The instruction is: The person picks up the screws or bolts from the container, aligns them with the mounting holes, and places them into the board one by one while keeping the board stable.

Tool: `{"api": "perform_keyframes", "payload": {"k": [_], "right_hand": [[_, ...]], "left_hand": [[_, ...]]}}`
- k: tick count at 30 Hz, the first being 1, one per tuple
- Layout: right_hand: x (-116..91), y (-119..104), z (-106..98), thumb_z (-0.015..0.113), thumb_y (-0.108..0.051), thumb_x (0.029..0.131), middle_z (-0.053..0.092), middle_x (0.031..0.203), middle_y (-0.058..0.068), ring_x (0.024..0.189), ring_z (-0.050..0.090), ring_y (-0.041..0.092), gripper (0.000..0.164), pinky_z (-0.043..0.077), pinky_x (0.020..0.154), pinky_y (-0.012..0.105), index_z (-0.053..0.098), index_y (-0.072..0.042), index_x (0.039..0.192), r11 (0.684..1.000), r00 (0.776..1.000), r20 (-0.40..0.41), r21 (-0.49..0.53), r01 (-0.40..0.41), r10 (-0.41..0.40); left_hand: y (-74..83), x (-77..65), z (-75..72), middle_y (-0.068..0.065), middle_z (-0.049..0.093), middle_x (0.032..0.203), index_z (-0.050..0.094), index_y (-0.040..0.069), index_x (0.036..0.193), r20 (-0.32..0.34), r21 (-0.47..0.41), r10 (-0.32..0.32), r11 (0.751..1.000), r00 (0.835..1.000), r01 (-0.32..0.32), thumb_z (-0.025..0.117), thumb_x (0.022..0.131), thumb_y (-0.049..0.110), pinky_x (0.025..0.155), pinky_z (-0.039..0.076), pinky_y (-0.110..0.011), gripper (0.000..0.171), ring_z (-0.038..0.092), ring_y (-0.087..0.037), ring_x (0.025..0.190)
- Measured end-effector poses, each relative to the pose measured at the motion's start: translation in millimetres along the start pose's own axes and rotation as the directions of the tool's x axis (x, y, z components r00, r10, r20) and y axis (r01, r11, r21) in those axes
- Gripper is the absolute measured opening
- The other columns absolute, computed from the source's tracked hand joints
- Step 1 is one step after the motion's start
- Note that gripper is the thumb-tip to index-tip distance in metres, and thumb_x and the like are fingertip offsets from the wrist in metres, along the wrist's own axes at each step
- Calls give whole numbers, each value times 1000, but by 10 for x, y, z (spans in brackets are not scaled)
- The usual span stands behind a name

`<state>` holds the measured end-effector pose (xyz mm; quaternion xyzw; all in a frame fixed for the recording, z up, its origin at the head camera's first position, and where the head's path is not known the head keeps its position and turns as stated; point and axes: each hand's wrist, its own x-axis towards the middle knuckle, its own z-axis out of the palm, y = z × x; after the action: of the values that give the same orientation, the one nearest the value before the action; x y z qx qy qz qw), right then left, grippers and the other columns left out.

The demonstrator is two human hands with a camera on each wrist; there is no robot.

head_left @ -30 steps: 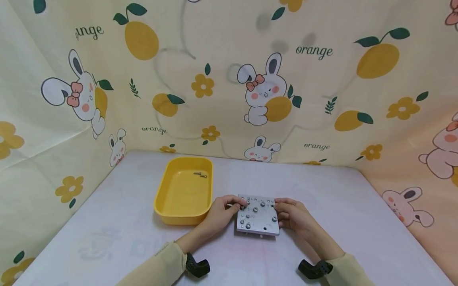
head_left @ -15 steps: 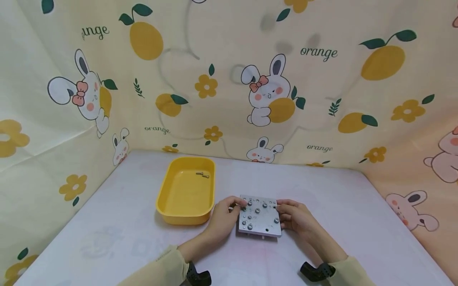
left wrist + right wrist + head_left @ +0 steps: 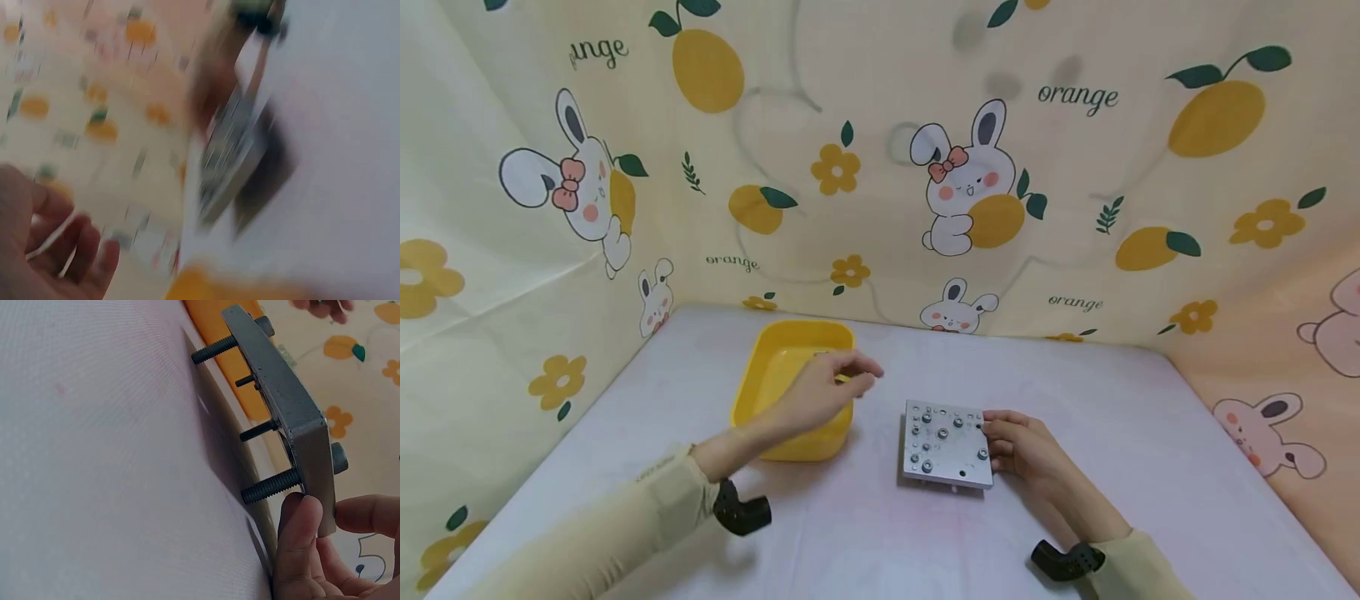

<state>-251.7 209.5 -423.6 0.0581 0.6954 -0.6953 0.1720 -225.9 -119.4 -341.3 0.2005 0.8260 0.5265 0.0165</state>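
Observation:
A square silver metal plate (image 3: pixel 955 454) with several socket-head bolts stands a little off the white table. My right hand (image 3: pixel 1028 446) grips its right edge, thumb on one face and a finger on the other in the right wrist view. Threaded bolt shanks (image 3: pixel 272 486) stick out below the plate (image 3: pixel 281 387). My left hand (image 3: pixel 820 387) is in the air over the right side of the yellow tray (image 3: pixel 805 450), away from the plate. In the left wrist view its loosely bent fingers (image 3: pixel 81 250) hold nothing that I can see.
The tray stands left of the plate; my left hand and forearm cover part of its inside. Printed cloth walls (image 3: pixel 880 225) with rabbits and oranges enclose the white table (image 3: pixel 880 533) at the back and sides.
My left hand has left the plate's left edge and moved up and left over the tray. The screws seen in the tray earlier are now mostly hidden. My right hand keeps its grip.

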Motion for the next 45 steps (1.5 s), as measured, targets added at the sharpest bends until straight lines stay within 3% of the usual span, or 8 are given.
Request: {"api": "perform_keyframes", "payload": {"k": [3, 6, 9, 12, 19, 27, 38, 45], "right_hand": [[0, 3, -17, 63, -11, 94, 68, 101, 9, 74, 61, 18, 41, 52, 59, 28, 52, 3, 131, 1000, 1000, 4, 4, 5, -5], [-2, 4, -35, 64, -10, 93, 68, 101, 9, 74, 61, 18, 42, 52, 59, 28, 52, 3, 131, 1000, 1000, -3, 8, 6, -6], [-1, 0, -45, 64, -11, 93, 68, 102, 9, 75, 61, 18, 43, 51, 59, 28, 52, 3, 132, 1000, 1000, -13, 10, 1, -1], [5, 3, -49, 64, -11, 93, 68, 102, 10, 75, 61, 18, 42, 52, 59, 28, 52, 2, 132, 1000, 1000, -14, 11, -4, 4], [-4, 27, -42, 64, -11, 93, 68, 103, 10, 75, 61, 18, 42, 51, 59, 28, 52, 3, 131, 1000, 1000, -5, 11, 1, -1], [-3, 40, -13, 64, -12, 93, 68, 104, 11, 76, 61, 19, 41, 51, 59, 28, 53, 2, 130, 1000, 1000, -10, 8, -1, 1], [7, 37, -13, 63, -11, 93, 68, 105, 11, 74, 62, 18, 38, 51, 58, 26, 55, 2, 128, 1000, 1000, -15, 18, 9, -9], [21, 34, -15, 63, -10, 93, 68, 106, 11, 75, 62, 18, 39, 51, 57, 25, 54, 2, 129, 1000, 1000, -23, 17, 7, -6]], "left_hand": [[-128, 277, -416, -10, 65, 115, 64, 0, 119, 73, -89, -56, 994, 996, 62, 56, 102, 16, 89, 52, -42, 25, 62, -25, 100], [-313, 541, -732, -21, 63, 121, 60, -8, 124, 125, -169, -107, 977, 986, 128, 54, 102, 12, 92, 50, -43, 30, 60, -33, 108], [-478, 726, -907, -27, 59, 126, 56, -12, 127, 154, -187, -142, 968, 978, 170, 53, 102, 8, 95, 48, -46, 32, 55, -40, 115], [-587, 823, -982, -29, 57, 128, 56, -13, 127, 186, -171, -164, 966, 969, 196, 56, 100, 5, 96, 47, -49, 32, 53, -44, 118], [-812, 929, -986, -28, 62, 120, 61, -12, 122, 182, -120, -227, 961, 957, 251, 59, 98, 2, 95, 47, -49, 28, 58, -42, 112], [-1048, 904, -875, -29, 59, 124, 60, -12, 124, 194, -67, -274, 954, 942, 292, 61, 95, -1, 97, 45, -49, 30, 59, -39, 113], [-1154, 934, -802, -22, 65, 118, 63, -10, 121, 145, 61, -265, 964, 953, 259, 68, 90, 1, 85, 54, -34, 33, 67, -25, 98], [-1135, 920, -687, -23, 67, 112, 63, -12, 117, 151, 84, -228, 973, 962, 217, 70, 88, -2, 82, 55, -33, 32, 68, -26, 94]]}}
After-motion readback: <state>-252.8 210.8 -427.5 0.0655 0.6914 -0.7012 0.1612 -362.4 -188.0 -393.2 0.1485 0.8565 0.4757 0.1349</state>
